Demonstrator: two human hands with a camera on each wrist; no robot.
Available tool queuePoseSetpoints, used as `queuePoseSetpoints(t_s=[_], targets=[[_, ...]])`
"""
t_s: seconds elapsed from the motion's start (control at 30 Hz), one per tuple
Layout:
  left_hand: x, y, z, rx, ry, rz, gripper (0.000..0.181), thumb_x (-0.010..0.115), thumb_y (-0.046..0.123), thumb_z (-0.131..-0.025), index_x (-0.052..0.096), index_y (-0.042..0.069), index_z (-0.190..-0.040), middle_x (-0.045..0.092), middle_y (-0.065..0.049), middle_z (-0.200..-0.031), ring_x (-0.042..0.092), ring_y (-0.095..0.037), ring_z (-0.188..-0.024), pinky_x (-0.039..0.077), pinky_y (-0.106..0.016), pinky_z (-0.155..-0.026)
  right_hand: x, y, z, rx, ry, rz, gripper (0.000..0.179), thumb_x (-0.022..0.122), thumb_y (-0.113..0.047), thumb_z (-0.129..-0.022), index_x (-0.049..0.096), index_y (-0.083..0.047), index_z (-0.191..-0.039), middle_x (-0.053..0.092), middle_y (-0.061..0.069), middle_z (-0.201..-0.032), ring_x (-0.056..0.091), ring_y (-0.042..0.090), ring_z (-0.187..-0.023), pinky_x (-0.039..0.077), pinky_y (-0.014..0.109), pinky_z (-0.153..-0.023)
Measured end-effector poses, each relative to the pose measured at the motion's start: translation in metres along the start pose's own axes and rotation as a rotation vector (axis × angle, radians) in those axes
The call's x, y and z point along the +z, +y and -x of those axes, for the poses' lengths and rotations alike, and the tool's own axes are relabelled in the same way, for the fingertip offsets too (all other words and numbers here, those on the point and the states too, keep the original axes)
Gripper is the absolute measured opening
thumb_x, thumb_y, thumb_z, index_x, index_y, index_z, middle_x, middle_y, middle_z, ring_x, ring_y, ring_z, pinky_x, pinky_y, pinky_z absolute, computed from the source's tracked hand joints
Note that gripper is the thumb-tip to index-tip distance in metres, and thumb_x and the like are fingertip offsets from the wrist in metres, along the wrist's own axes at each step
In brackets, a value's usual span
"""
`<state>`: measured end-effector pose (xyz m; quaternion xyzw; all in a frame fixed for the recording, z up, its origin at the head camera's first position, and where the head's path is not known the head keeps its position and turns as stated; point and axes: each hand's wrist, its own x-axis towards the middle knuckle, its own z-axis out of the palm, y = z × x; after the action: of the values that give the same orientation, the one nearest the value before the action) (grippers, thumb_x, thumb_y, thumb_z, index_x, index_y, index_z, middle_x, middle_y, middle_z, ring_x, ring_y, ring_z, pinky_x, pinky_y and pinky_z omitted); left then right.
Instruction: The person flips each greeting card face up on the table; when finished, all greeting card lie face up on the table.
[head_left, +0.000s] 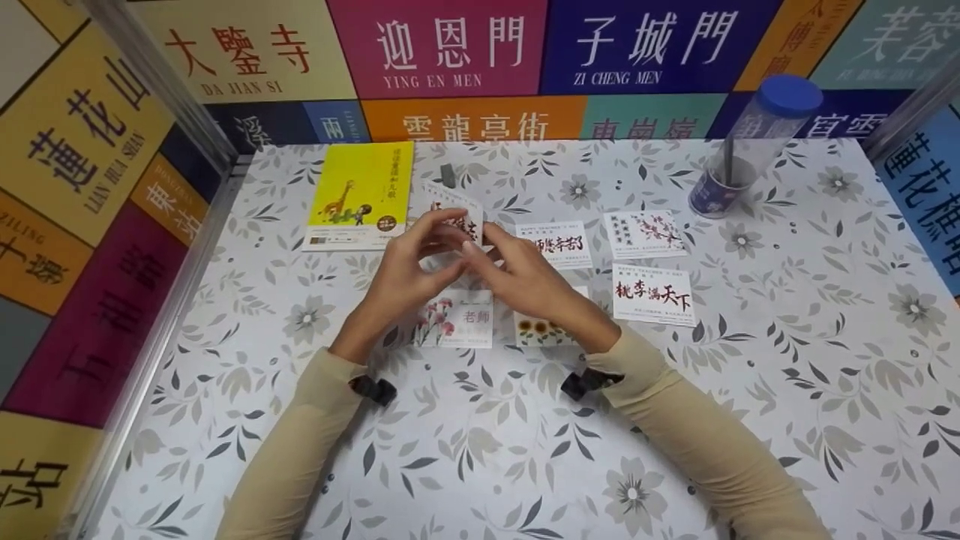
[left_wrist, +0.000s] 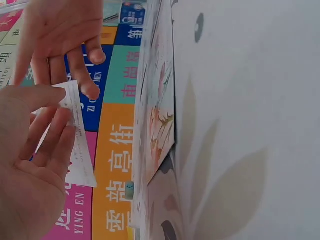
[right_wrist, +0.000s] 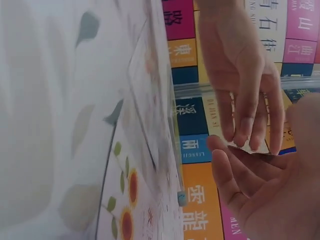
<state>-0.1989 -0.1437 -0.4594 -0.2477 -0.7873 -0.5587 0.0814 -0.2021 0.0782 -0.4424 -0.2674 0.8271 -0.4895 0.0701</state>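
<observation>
My left hand (head_left: pixel 411 261) pinches a white greeting card (left_wrist: pixel 80 145) with small print and red lettering between thumb and fingers, raised above the table. The card's upper part also shows between both hands in the head view. My right hand (head_left: pixel 529 274) is close by on the right, its fingers loosely extended by the card; the exact contact there is hard to see. Under the hands lie a pink carnation card (head_left: pixel 454 324) and a sunflower card (head_left: pixel 544 331), the latter partly covered by my right wrist.
Right of the hands lie a red calligraphy card (head_left: pixel 562 244), a flowering-branch card (head_left: pixel 646 232) and another calligraphy card (head_left: pixel 654 294). A yellow book (head_left: pixel 364 187) and a small grey block (head_left: pixel 448 175) lie at the back. A clear blue-lidded container (head_left: pixel 757 150) stands back right.
</observation>
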Motion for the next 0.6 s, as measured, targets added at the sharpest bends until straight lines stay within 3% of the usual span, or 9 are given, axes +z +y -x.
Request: queuePoseSetpoints(t_s=[0.07,0.13,0.27,0.33,0.4,0.5,0.6], targets=[[0.000,-0.001,0.000,-0.008,0.004,-0.012,0.060,0.083,0.009,-0.096,0.060,0.022,-0.150,0.077,0.004,-0.123,0.074,-0.012,-0.116,0.061,-0.033,-0.107,-0.001,0.001,-0.001,-0.012,0.042,-0.020,0.030,0.049,-0.032,-0.116,0.063,-0.013,-0.135,0.077,0.011,-0.127,0.078,0.032,-0.105,0.063,0.034,-0.080],[-0.001,-0.003,0.000,-0.017,0.040,-0.048,0.061,0.083,0.007,-0.095,0.061,0.022,-0.150,0.075,0.002,-0.128,0.073,-0.014,-0.117,0.061,-0.035,-0.107,-0.003,0.004,-0.001,-0.015,0.079,-0.067,0.027,0.050,-0.019,-0.115,0.063,-0.010,-0.137,0.079,0.014,-0.123,0.079,0.036,-0.100,0.060,0.031,-0.071],[-0.007,-0.008,-0.001,-0.121,0.211,-0.200,0.069,0.088,0.012,-0.091,0.058,0.024,-0.152,0.062,-0.003,-0.145,0.067,-0.022,-0.122,0.061,-0.041,-0.105,-0.007,0.007,-0.002,0.016,0.119,-0.174,0.029,0.048,-0.012,-0.114,0.060,-0.010,-0.140,0.077,0.020,-0.105,0.078,0.042,-0.091,0.054,0.027,-0.058],[-0.012,-0.011,-0.001,-0.207,0.272,-0.193,0.074,0.091,0.014,-0.089,0.056,0.025,-0.153,0.062,-0.007,-0.145,0.070,-0.025,-0.119,0.062,-0.040,-0.103,-0.008,0.008,-0.003,0.039,0.113,-0.202,0.034,0.048,-0.011,-0.114,0.057,-0.012,-0.147,0.077,0.018,-0.105,0.078,0.043,-0.089,0.056,0.029,-0.059],[-0.016,-0.013,-0.001,-0.285,0.289,-0.125,0.075,0.092,0.014,-0.088,0.056,0.026,-0.152,0.068,-0.008,-0.138,0.075,-0.026,-0.111,0.064,-0.037,-0.099,-0.008,0.011,-0.003,0.077,0.081,-0.210,0.037,0.048,-0.011,-0.114,0.056,-0.013,-0.150,0.078,0.014,-0.112,0.078,0.042,-0.089,0.060,0.033,-0.063],[-0.022,-0.015,0.000,-0.354,0.265,-0.038,0.071,0.091,0.011,-0.088,0.059,0.025,-0.150,0.074,-0.009,-0.124,0.079,-0.025,-0.099,0.067,-0.032,-0.091,-0.007,0.014,-0.002,0.139,0.012,-0.187,0.049,0.052,-0.013,-0.113,0.045,-0.017,-0.161,0.073,0.011,-0.131,0.079,0.037,-0.094,0.065,0.043,-0.073],[-0.025,-0.016,0.001,-0.418,0.235,-0.065,0.066,0.089,0.012,-0.090,0.061,0.025,-0.148,0.073,-0.008,-0.121,0.078,-0.022,-0.097,0.066,-0.030,-0.088,-0.006,0.017,-0.002,0.168,-0.045,-0.098,0.071,0.061,-0.018,-0.109,0.027,-0.018,-0.172,0.062,0.015,-0.149,0.077,0.031,-0.108,0.066,0.047,-0.090]])
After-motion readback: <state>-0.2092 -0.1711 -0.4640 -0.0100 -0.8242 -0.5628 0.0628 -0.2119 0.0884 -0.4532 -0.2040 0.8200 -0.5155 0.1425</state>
